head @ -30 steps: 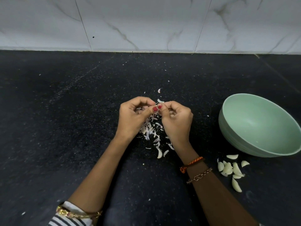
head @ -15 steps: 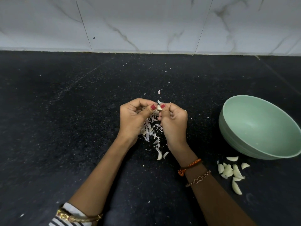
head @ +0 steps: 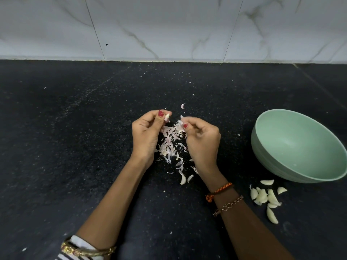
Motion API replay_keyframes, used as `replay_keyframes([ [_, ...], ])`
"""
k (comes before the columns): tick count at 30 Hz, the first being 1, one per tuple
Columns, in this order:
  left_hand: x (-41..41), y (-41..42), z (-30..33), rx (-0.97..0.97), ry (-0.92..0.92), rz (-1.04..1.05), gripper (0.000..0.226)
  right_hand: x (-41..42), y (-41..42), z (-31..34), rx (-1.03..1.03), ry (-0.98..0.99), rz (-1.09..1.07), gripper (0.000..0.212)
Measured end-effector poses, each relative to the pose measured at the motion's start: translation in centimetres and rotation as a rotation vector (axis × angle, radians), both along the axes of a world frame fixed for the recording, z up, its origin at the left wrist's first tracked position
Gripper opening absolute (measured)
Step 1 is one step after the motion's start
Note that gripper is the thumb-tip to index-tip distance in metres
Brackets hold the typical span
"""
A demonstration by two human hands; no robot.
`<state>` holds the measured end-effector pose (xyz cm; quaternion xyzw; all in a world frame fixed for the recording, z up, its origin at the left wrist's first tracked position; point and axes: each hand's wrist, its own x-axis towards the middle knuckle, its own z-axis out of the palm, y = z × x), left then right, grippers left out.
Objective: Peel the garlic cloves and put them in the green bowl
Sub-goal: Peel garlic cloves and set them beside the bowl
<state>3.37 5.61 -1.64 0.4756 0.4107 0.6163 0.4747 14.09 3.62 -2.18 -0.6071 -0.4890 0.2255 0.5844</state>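
My left hand (head: pixel 145 135) pinches a small garlic clove (head: pixel 167 116) between thumb and fingers above the middle of the black counter. A little to its right, my right hand (head: pixel 201 140) pinches a strip of garlic skin (head: pixel 181 123) at the thumb tip. A heap of peeled skins (head: pixel 170 145) lies on the counter between and under both hands. The green bowl (head: pixel 266 152) stands at the right and looks empty. Several peeled cloves (head: pixel 263 197) lie on the counter just in front of the bowl.
The black stone counter (head: pixel 75 147) runs back to a white marble-tiled wall (head: pixel 169 27). Stray skin flakes (head: pixel 183 105) dot the counter beyond the hands. One larger piece (head: pixel 182 178) lies near my right wrist.
The two hands, joined at the thumbs around the clove before, have pulled apart. The clove stays in my left hand; my right hand has drawn away with a piece of skin.
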Motion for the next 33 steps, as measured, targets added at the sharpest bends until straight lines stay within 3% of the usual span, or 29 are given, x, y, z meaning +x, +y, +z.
replay_keyframes([
  [3, 0.0, 0.0, 0.1, -0.016, -0.042, 0.017, 0.009, 0.0, -0.1, -0.1, 0.03, -0.042, 0.058, 0.01],
  [9, 0.0, 0.2, -0.1, -0.062, -0.042, -0.002, 0.015, 0.2, -0.2, 0.7, 0.045, 0.27, 0.234, 0.013],
  [12, 0.0, 0.1, -0.1, -0.074, -0.051, -0.05, 0.019, -0.1, -0.4, 1.0, 0.038, 0.301, 0.332, 0.012],
  [17, 0.1, 0.0, -0.4, -0.037, 0.017, -0.033, 0.021, -0.2, -0.4, 0.9, -0.023, 0.393, 0.243, 0.01],
  [25, -0.4, 0.0, -0.6, 0.169, 0.237, -0.117, 0.008, 0.2, -0.3, 1.0, -0.093, 0.339, 0.234, 0.01],
  [33, -0.4, 0.1, -0.6, 0.109, 0.258, -0.264, 0.006, 0.4, -0.3, 1.1, -0.135, 0.331, 0.291, 0.01],
])
